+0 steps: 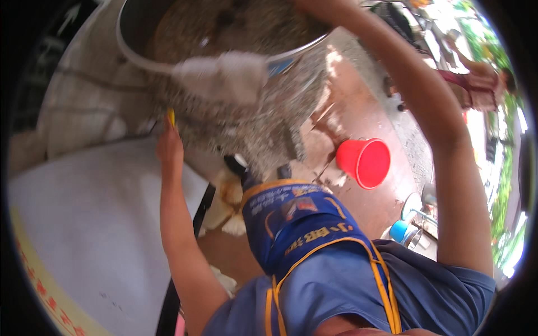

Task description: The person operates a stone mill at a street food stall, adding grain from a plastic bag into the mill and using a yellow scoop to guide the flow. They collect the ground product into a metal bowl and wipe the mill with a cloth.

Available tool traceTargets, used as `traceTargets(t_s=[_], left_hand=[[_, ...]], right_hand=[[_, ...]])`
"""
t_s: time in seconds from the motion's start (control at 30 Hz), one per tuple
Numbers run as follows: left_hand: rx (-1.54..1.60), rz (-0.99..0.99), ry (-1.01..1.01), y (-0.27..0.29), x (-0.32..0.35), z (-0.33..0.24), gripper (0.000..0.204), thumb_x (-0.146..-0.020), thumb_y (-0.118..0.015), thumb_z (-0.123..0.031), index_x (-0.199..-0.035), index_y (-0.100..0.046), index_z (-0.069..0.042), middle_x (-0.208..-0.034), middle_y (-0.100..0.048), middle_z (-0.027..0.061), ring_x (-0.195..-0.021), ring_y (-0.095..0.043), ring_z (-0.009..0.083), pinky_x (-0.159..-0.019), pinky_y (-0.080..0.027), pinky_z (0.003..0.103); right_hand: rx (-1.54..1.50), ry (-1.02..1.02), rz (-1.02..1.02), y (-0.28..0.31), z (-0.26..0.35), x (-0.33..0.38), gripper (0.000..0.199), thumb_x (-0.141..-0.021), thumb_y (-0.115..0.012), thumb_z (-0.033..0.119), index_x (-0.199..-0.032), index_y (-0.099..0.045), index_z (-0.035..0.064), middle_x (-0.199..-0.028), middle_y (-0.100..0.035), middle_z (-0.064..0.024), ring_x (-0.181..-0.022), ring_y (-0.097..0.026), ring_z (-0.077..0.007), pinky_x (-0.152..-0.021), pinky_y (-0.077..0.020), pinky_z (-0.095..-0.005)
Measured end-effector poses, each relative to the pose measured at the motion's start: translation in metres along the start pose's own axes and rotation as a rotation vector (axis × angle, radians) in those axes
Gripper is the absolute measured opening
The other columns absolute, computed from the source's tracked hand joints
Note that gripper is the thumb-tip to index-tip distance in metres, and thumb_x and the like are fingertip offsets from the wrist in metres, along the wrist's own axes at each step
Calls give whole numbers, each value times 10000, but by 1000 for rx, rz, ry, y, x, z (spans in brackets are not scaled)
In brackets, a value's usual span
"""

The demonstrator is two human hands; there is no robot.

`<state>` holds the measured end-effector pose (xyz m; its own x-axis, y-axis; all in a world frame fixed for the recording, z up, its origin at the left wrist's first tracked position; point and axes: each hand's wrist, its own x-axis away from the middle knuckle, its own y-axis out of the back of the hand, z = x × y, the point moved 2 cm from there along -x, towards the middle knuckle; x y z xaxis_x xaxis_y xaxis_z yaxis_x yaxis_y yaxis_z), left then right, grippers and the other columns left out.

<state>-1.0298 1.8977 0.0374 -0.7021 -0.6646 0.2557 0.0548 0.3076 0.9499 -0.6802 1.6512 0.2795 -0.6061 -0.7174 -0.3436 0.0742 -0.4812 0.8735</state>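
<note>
A large round metal pot (pixel 128 55) with a pale rim fills the top of the view, set in a grey speckled base (pixel 246 131). Its contents are brownish and smeared by motion. Over the near rim hangs a damp-looking whitish cloth (pixel 221 78). My left hand (pixel 170 147) is closed around a small yellow thing (pixel 171 116), low beside the base; its kind is unclear. Across the pot's right side reaches my right hand (pixel 325 8), blurred at the top edge, with its fingers out of sight. Whether it holds anything does not show.
On the reddish-brown floor to the right stands a red bucket (pixel 364 162). Beyond my right arm are a blue container (pixel 399 231) and metal ware. A white-topped table (pixel 101 207) occupies the left. Another person (pixel 476 84) is at the far right, near greenery.
</note>
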Motion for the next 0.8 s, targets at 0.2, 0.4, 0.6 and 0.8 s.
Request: traceTargets(t_s=[0.2,0.4,0.6,0.8], left_hand=[[174,191,-100,-82,96,-37,536,-1004,-452,-220,-1516,-324,-127,-900,-667,236,-843,-661,449,-711,-514,549],[143,0,1,-41,102,-24,473,-1018,-471,-259,-1463,-388,-122,-811,-676,212,-774,-685,401,-641,-530,516],[335,215,94,-84,191,-95,536,-1006,-513,-246,-1486,-356,-70,-988,-667,263,-867,-666,433,-714,-533,528],[210,-45,61,-68,131,-57,491,-1011,-503,-272,-1474,-425,-127,-836,-680,207,-752,-682,382,-633,-535,510]], right_hand=[[66,-8,43,4,13,5,200,-829,-614,203,-827,-710,28,-767,-687,-160,-729,-673,-307,-696,-535,-416],[4,38,33,-3,10,1,172,-817,-623,173,-838,-715,29,-744,-686,-158,-688,-671,-238,-659,-537,-383],[-9,50,-3,-11,-12,-8,180,-800,-634,178,-847,-731,34,-757,-694,-165,-701,-680,-261,-672,-549,-387],[10,46,-20,-4,-7,-5,183,-795,-631,171,-844,-741,34,-771,-705,-169,-712,-695,-285,-696,-568,-402]])
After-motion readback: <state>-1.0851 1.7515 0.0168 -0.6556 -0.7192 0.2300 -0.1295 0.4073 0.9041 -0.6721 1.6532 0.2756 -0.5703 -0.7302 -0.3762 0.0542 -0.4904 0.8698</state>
